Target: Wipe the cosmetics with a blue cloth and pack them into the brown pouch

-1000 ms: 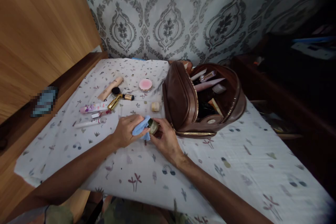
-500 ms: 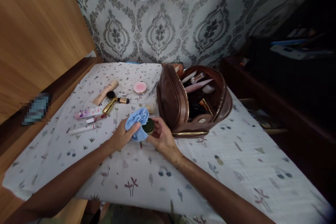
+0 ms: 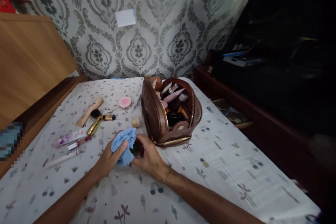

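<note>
A crumpled blue cloth (image 3: 123,147) is gripped in my left hand (image 3: 108,159), thumb pressed over its front. Against its right side is a round dark green jar (image 3: 134,147), mostly hidden by cloth and fingers. My right hand (image 3: 151,159) curls around the jar from the right. Both hands are above the patterned cloth. Just beyond them stands a small jar with a pale yellow body (image 3: 135,122). The brown leather bag (image 3: 154,115) sits open behind my right hand, with cosmetics inside.
Cosmetics lie on the left: a beige tube (image 3: 89,112), a gold tube (image 3: 93,126), a pink-and-white tube (image 3: 69,137), a lip gloss (image 3: 79,142) and a white pen-like stick (image 3: 64,158). A pink compact (image 3: 125,102) lies farther back. A wooden panel (image 3: 26,66) rises at left.
The camera view has turned right and up, so everything appears shifted left and lower. The cloth and my hands now hide more of the green jar. Both hands keep their holds.
</note>
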`<state>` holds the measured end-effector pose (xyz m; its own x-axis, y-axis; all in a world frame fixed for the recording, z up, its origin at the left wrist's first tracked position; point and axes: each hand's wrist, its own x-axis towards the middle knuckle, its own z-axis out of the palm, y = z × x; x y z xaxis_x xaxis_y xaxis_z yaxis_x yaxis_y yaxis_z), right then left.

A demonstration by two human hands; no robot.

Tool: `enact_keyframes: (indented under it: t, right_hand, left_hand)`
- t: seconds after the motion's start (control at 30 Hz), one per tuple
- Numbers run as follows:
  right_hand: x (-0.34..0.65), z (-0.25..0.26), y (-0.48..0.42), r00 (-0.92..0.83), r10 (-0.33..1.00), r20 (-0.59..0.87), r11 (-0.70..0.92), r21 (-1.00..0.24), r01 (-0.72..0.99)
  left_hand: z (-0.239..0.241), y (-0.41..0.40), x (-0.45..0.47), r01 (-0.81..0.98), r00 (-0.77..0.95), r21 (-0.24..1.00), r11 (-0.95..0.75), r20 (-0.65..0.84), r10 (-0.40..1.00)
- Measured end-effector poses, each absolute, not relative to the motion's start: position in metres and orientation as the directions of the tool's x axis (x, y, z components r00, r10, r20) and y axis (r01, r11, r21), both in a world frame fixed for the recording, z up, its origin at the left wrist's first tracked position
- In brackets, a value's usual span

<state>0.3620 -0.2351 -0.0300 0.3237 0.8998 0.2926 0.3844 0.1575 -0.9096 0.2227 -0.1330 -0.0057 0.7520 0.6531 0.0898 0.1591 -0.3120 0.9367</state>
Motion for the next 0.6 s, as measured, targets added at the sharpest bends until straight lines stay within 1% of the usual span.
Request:
enact_keyframes:
  t: [0.07, 0.13, 0.23, 0.3, 0.4, 0.5, 0.53, 0.6]
  right_hand:
    - [0.362, -0.031, -0.236, 0.302, 0.909, 0.287, 0.155, -0.906, 0.395]
    - [0.362, -0.030, -0.238, 0.279, 0.910, 0.305, 0.191, -0.909, 0.370]
    - [0.363, -0.027, -0.242, 0.225, 0.900, 0.374, 0.303, -0.906, 0.295]
    - [0.363, -0.024, -0.245, 0.216, 0.895, 0.391, 0.335, -0.907, 0.254]
    - [0.362, -0.020, -0.246, 0.267, 0.896, 0.355, 0.315, -0.931, 0.182]
    - [0.361, -0.019, -0.245, 0.324, 0.899, 0.295, 0.301, -0.953, 0.032]
    - [0.361, -0.018, -0.244, 0.332, 0.905, 0.268, 0.294, -0.955, -0.031]
    - [0.361, -0.019, -0.243, 0.348, 0.911, 0.221, 0.273, -0.956, -0.110]
  left_hand:
    - [-0.008, -0.132, 0.222, 0.185, 0.735, 0.931, -0.316, 0.082, 0.673]
    - [-0.009, -0.131, 0.222, 0.209, 0.696, 0.932, -0.296, 0.071, 0.715]
    - [-0.009, -0.127, 0.224, 0.201, 0.654, 0.954, -0.222, 0.038, 0.755]
    - [-0.009, -0.124, 0.225, 0.203, 0.635, 0.966, -0.159, -0.006, 0.773]
    - [-0.014, -0.120, 0.225, 0.201, 0.612, 0.978, -0.063, -0.075, 0.787]
    - [-0.024, -0.117, 0.219, 0.196, 0.640, 0.979, 0.062, -0.176, 0.748]
    - [-0.027, -0.117, 0.217, 0.200, 0.651, 0.976, 0.084, -0.197, 0.733]
    - [-0.031, -0.119, 0.213, 0.194, 0.674, 0.979, 0.062, -0.179, 0.717]
